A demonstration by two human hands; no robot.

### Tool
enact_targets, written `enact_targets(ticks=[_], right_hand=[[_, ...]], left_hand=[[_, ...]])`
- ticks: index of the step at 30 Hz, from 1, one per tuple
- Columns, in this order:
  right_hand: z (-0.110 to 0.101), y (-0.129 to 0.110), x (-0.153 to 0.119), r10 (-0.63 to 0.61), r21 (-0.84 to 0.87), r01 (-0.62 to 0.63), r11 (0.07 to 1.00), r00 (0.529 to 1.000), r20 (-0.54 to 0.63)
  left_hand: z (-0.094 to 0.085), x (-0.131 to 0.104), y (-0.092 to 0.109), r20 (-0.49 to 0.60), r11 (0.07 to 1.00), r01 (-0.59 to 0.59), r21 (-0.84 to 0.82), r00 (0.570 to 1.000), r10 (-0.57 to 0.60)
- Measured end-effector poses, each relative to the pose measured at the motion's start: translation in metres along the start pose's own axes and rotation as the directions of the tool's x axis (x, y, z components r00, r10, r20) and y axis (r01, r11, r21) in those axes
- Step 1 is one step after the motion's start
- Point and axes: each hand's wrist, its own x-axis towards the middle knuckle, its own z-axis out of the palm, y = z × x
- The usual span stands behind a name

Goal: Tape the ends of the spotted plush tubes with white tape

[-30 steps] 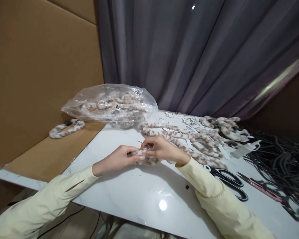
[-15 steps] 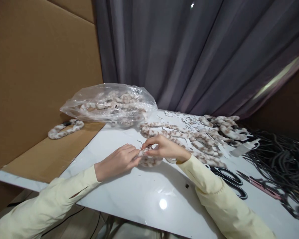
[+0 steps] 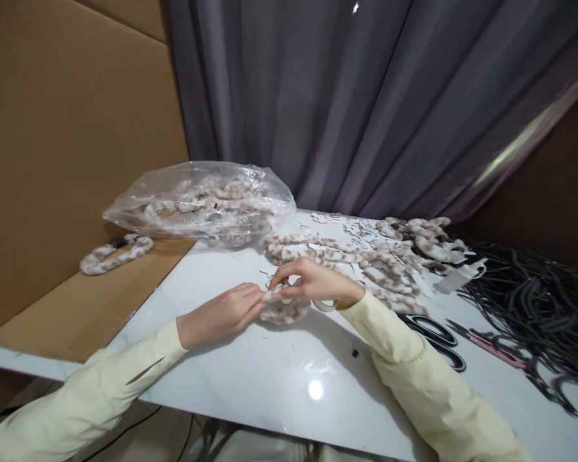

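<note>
Between my two hands is a fluffy white-and-brown plush strip point(image 3: 285, 312), its lower part curving over the white tabletop. My left hand point(image 3: 224, 314) is closed, pinching one end of the strip between thumb and fingers. From the other side my right hand point(image 3: 308, 282) pinches the same end with thumb and forefinger; whether it also holds something small cannot be made out. Just behind my hands lie several more spotted plush strips point(image 3: 313, 247). A white ring-like item point(image 3: 324, 306) shows under my right wrist.
A clear plastic bag point(image 3: 192, 224) of plush pieces stands at the back left. One plush loop point(image 3: 118, 255) lies on cardboard point(image 3: 77, 321). To the right are black-handled scissors point(image 3: 436, 337), pink-handled scissors point(image 3: 496, 350), a squeeze bottle point(image 3: 457, 278) and tangled black cords point(image 3: 534, 308).
The view has shifted slightly, so the table's contents sit a little further left. Both hands keep their pinch on the plush strip, with small finger movement only.
</note>
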Motion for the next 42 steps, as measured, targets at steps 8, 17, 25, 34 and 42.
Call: enact_targets(ticks=[8,17,25,34,42], right_hand=[[-0.028,0.008,-0.043,0.166,-0.434,-0.21,0.876,0.977,-0.137],[0.025,0.016,-0.083,0.358,-0.544,-0.393,0.741,0.917,-0.174],[0.022,0.029,-0.112,0.325,-0.356,-0.381,0.853,0.922,-0.209],[0.025,-0.021,-0.138,0.374,0.485,-0.097,0.869,0.772,-0.514],[0.061,-0.04,-0.133,0.32,0.402,-0.016,0.915,0.637,-0.702]], left_hand=[[-0.006,0.007,-0.002,-0.023,0.819,0.395,-0.417,0.896,-0.443],[-0.023,0.023,0.013,0.02,0.587,0.458,-0.667,0.799,-0.601],[-0.01,0.101,0.027,-0.057,0.586,0.319,-0.745,0.845,-0.532],[0.031,0.139,0.057,-0.129,0.582,0.188,-0.792,0.879,-0.46],[0.045,0.127,0.087,0.027,0.439,0.25,-0.863,0.891,-0.453]])
